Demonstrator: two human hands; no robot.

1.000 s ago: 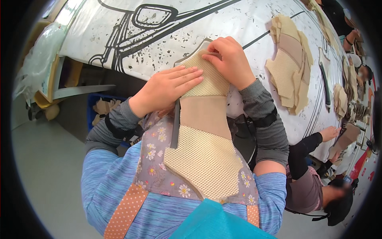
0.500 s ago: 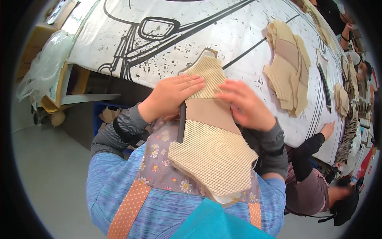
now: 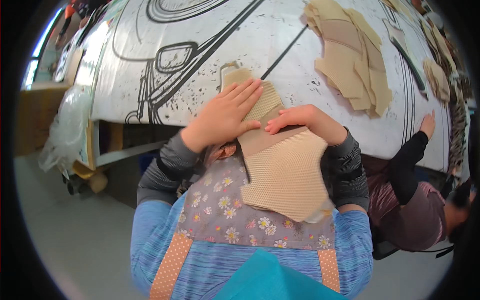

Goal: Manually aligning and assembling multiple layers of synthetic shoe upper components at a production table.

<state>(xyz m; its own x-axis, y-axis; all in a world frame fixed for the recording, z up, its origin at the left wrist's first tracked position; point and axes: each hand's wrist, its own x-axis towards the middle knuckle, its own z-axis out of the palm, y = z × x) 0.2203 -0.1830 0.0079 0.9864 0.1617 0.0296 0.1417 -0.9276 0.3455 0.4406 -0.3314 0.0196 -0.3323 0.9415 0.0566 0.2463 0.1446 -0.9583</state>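
A beige mesh fabric piece [image 3: 285, 170] with a smooth tan band across its middle lies over the table's near edge and my apron. Beneath it is a stiff pale board [image 3: 222, 75], whose corner shows at the far end; a dark strip runs along the left side. My left hand [image 3: 220, 112] rests flat on the far mesh part, fingers stretched forward and thumb out to the side. On the tan band lie the slightly bent fingers of my right hand [image 3: 305, 120], its palm over the piece's right edge. Neither hand grips anything visible.
Several similar fabric pieces [image 3: 347, 60] are piled at the right on the white table [image 3: 285, 60], which has black line drawings. Farther right lies a black-edged board [image 3: 410, 65]. A co-worker's hand [image 3: 428, 125] rests on the table. A clear plastic bag [image 3: 67, 125] hangs at left.
My right hand, blurred and at the piece's right edge before, now rests on the tan band. My left fingers have spread. The fabric piece is tilted differently, and the whole view has shifted.
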